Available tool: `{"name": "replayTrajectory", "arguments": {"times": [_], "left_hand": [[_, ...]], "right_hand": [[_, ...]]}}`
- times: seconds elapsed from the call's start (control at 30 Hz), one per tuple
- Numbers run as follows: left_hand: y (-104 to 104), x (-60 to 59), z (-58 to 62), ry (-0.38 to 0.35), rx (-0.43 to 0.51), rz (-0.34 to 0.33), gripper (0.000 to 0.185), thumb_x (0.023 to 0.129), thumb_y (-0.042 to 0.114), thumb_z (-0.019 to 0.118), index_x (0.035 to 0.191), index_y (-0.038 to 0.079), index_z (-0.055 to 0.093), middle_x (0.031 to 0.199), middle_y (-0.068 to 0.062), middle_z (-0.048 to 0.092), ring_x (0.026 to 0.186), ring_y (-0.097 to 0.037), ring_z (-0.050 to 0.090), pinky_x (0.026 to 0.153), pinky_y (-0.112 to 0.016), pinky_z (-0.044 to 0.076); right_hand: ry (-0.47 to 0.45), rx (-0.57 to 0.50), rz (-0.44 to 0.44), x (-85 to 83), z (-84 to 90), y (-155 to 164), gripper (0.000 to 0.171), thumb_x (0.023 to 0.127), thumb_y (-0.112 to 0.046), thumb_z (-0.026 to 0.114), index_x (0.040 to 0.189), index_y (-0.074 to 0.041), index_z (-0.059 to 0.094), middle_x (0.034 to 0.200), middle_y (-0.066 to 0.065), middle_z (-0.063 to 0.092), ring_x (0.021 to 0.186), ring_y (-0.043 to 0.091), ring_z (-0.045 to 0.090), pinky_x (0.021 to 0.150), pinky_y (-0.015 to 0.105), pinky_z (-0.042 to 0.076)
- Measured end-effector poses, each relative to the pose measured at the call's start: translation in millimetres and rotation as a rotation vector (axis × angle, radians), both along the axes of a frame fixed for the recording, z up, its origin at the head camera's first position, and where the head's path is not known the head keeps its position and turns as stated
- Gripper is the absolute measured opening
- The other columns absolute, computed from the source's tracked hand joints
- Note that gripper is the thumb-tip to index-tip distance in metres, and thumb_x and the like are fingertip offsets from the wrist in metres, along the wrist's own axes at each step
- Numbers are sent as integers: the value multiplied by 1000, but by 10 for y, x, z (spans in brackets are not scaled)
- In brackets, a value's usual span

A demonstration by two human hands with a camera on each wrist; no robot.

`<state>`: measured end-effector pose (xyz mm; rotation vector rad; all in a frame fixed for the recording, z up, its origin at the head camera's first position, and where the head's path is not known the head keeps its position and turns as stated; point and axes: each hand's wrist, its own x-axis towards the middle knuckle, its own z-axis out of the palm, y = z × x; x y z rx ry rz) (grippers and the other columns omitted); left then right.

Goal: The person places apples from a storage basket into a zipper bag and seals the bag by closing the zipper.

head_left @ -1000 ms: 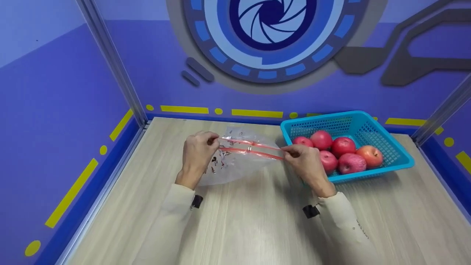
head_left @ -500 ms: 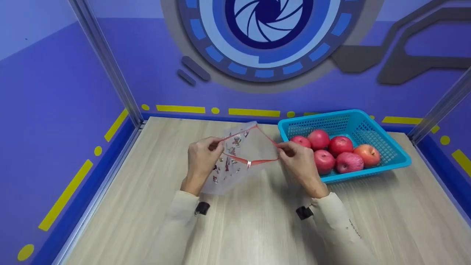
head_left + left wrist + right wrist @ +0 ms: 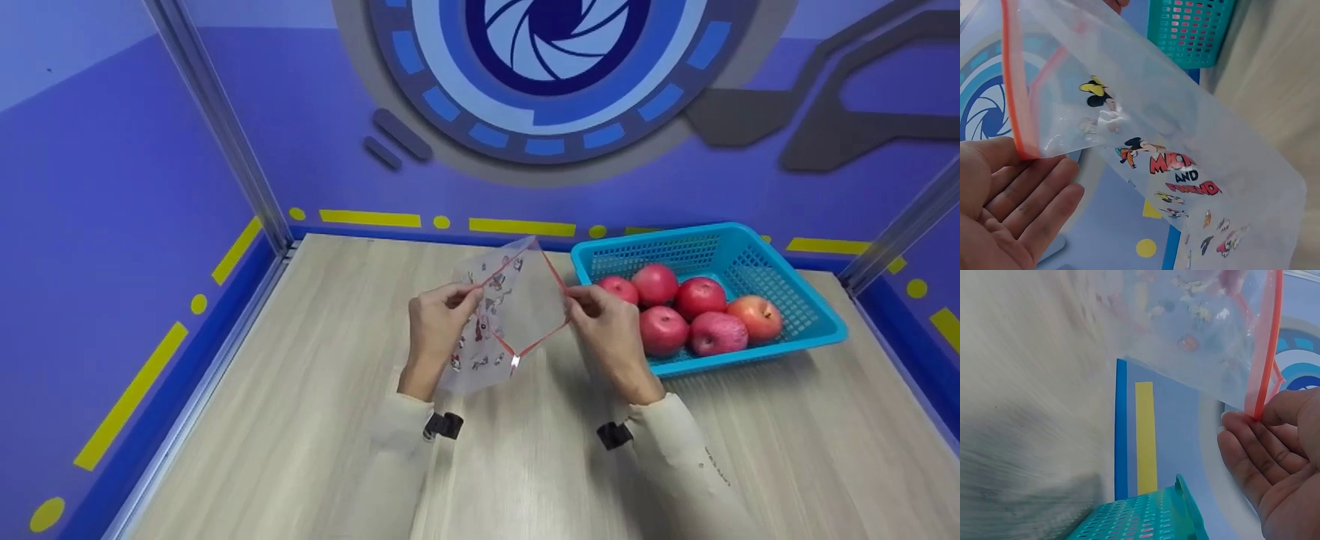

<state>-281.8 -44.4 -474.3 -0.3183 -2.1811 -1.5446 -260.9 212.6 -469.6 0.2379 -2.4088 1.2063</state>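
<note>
Left hand: we see our left hand (image 3: 435, 330) pinching one end of the red zip strip between thumb and fingers; in the left wrist view the fingers (image 3: 1027, 197) lie fairly straight under the strip.
Right hand: our right hand (image 3: 609, 330) pinches the opposite end of the strip, fingers (image 3: 1252, 455) gently curled.
Bag: the clear printed zip bag (image 3: 504, 322) hangs between our two sets of fingers, above the wooden table (image 3: 300, 420), its mouth spread into a diamond.
Apples: six red apples (image 3: 664, 328) sit in the blue basket (image 3: 750, 259), just beyond our right knuckles.
Progress: we judge the bag opened; it looks empty inside, and every apple we can see lies in the basket.
</note>
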Motion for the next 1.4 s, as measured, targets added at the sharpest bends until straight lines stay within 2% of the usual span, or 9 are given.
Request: {"name": "replayTrajectory", "arguments": {"times": [0.13, 0.23, 0.4, 0.5, 0.67, 0.8, 1.0, 1.27, 1.4], "left_hand": [[36, 42, -87, -71, 22, -31, 10, 95, 6, 80, 105, 4, 84, 91, -4, 80, 75, -14, 73, 64, -22, 58], [45, 92, -162, -105, 17, -11, 13, 94, 3, 79, 106, 4, 83, 91, -4, 80, 77, -13, 74, 65, -22, 58], [61, 137, -252, -96, 16, 55, 7, 94, 8, 81, 99, 4, 84, 85, -3, 79, 70, -13, 71, 59, -23, 55], [92, 127, -272, -75, 25, 53, 6, 94, 10, 82, 95, 5, 85, 82, -1, 79, 68, -12, 70, 60, -22, 54], [160, 126, -272, -103, 94, 19, 8, 95, 10, 81, 97, 2, 84, 79, 0, 77, 67, -13, 69, 61, -22, 54], [214, 155, -256, -176, 210, 19, 12, 97, 12, 79, 96, 0, 83, 75, -5, 75, 64, -17, 69, 60, -23, 58], [320, 176, -189, -253, 372, -14, 16, 100, 14, 77, 103, -1, 82, 83, -13, 77, 69, -22, 75, 67, -30, 64], [427, 175, -166, -280, 451, -52, 15, 99, 5, 74, 111, -4, 79, 101, -21, 78, 76, -24, 77, 72, -31, 64], [468, 161, -156, -290, 476, -62, 16, 99, 4, 74, 112, -5, 79, 100, -22, 78, 77, -28, 78, 72, -31, 64]], "right_hand": [[-23, -3, 4, 7, -37, -17, 22, 98, -12, 79, 119, -5, 78, 103, 4, 79, 87, 17, 71, 75, 23, 58], [-40, -9, 0, 17, -64, -26, 21, 98, -13, 79, 118, -6, 79, 102, 3, 79, 86, 16, 70, 75, 24, 59], [-48, -22, -20, 35, -96, 2, 22, 97, -13, 80, 118, -7, 79, 102, 2, 79, 87, 17, 70, 74, 25, 58], [-38, -23, -23, 40, -114, 35, 24, 96, -11, 81, 120, -6, 79, 103, 4, 79, 89, 19, 70, 75, 25, 58], [-49, -15, -1, 37, -135, 60, 24, 98, -12, 78, 122, -5, 78, 106, 5, 79, 90, 18, 70, 77, 24, 57], [-66, -7, 8, 28, -139, 62, 26, 99, -13, 79, 123, -5, 77, 107, 5, 79, 90, 17, 70, 78, 26, 59], [-77, 5, 27, 16, -111, 76, 31, 99, -16, 79, 128, -7, 76, 113, 5, 78, 95, 19, 72, 84, 36, 63], [-26, 42, 78, -19, -55, 249, 36, 96, -14, 82, 129, -3, 73, 118, 9, 77, 102, 23, 74, 91, 43, 62], [17, 32, 100, -49, -43, 394, 40, 94, -12, 84, 130, 0, 71, 121, 11, 76, 106, 26, 74, 94, 46, 61]]}}
